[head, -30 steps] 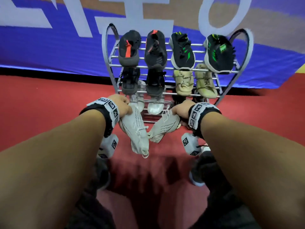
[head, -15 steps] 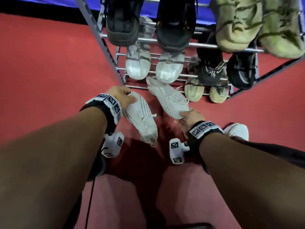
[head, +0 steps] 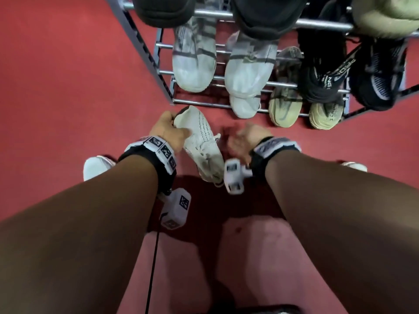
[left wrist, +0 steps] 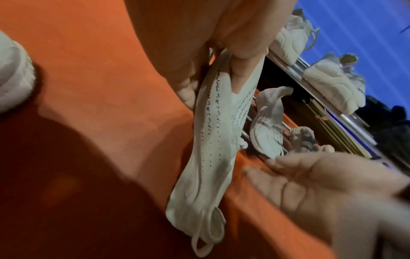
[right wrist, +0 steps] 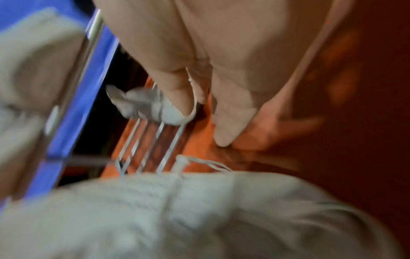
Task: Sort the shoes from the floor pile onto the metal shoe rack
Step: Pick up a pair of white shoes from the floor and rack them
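My left hand (head: 172, 126) grips a white knit shoe (head: 201, 143) by its heel collar; the shoe hangs toe-down just in front of the metal shoe rack (head: 204, 103). The left wrist view shows the same shoe (left wrist: 208, 157) with my thumb inside the collar. Its mate (head: 246, 107) lies on the bottom tier, toe sticking out past the front bar, and shows in the left wrist view too (left wrist: 266, 126). My right hand (head: 242, 139) is blurred, open and palm up, empty, just to the right of the held shoe.
The tiers above hold two white-grey sneakers (head: 192, 64), black shoes (head: 322, 80) and beige shoes (head: 285, 105). The bottom tier's left slot (head: 195, 96) is bare bars. My own white shoes (head: 97, 166) stand on the red carpet.
My right hand has let go of the second white shoe on the bottom tier and drawn back open. My left hand has kept its shoe. The head view has tilted down and closer.
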A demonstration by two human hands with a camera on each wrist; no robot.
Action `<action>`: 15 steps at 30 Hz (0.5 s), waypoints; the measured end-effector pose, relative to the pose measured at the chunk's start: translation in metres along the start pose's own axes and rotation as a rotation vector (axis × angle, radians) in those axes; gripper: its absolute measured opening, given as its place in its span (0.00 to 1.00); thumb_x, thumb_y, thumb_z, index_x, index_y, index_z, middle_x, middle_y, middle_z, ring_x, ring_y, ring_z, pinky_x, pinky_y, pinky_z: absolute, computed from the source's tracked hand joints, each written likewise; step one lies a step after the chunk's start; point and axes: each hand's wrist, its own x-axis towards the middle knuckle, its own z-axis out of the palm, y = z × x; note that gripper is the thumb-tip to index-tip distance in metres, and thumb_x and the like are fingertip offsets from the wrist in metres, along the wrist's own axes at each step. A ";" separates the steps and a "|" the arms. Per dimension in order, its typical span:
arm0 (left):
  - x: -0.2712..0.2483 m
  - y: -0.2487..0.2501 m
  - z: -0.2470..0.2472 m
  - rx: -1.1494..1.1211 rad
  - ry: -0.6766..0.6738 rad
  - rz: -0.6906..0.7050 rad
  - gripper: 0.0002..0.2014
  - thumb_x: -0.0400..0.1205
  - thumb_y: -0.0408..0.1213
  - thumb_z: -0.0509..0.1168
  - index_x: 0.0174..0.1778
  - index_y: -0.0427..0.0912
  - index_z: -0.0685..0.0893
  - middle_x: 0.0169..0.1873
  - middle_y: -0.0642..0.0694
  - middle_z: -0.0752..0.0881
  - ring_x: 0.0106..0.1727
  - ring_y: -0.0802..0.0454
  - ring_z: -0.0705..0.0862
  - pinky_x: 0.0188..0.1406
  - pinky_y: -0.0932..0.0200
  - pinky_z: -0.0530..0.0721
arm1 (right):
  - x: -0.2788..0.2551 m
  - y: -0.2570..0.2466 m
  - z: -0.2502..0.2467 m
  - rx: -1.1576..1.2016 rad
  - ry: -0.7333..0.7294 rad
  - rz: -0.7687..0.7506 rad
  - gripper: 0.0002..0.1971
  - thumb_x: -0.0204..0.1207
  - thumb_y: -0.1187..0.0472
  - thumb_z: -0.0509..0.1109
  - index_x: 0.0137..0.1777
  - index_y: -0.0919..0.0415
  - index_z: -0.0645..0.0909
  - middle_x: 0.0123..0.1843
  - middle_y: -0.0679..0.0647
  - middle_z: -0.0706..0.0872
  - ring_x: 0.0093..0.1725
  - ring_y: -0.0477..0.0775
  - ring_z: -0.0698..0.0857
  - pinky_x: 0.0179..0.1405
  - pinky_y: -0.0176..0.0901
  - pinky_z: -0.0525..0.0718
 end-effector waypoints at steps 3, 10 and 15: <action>0.004 -0.005 0.001 -0.114 0.009 -0.021 0.11 0.80 0.36 0.74 0.55 0.50 0.81 0.47 0.52 0.89 0.50 0.50 0.89 0.50 0.51 0.90 | 0.009 0.035 -0.004 -0.175 -0.012 0.090 0.13 0.74 0.70 0.68 0.58 0.65 0.84 0.60 0.61 0.85 0.56 0.57 0.86 0.58 0.50 0.87; 0.000 -0.001 0.011 -0.409 -0.008 -0.083 0.14 0.79 0.40 0.76 0.58 0.38 0.86 0.51 0.38 0.92 0.52 0.38 0.92 0.56 0.37 0.90 | 0.000 0.062 -0.002 -0.426 -0.217 0.153 0.04 0.78 0.64 0.70 0.44 0.55 0.81 0.46 0.55 0.84 0.49 0.58 0.85 0.72 0.60 0.81; 0.001 -0.002 0.016 -0.394 -0.080 -0.180 0.24 0.72 0.53 0.80 0.53 0.38 0.88 0.52 0.38 0.93 0.52 0.37 0.92 0.58 0.36 0.89 | 0.006 0.076 -0.007 -0.218 -0.313 0.205 0.23 0.69 0.62 0.76 0.66 0.62 0.86 0.65 0.68 0.89 0.67 0.71 0.87 0.70 0.74 0.81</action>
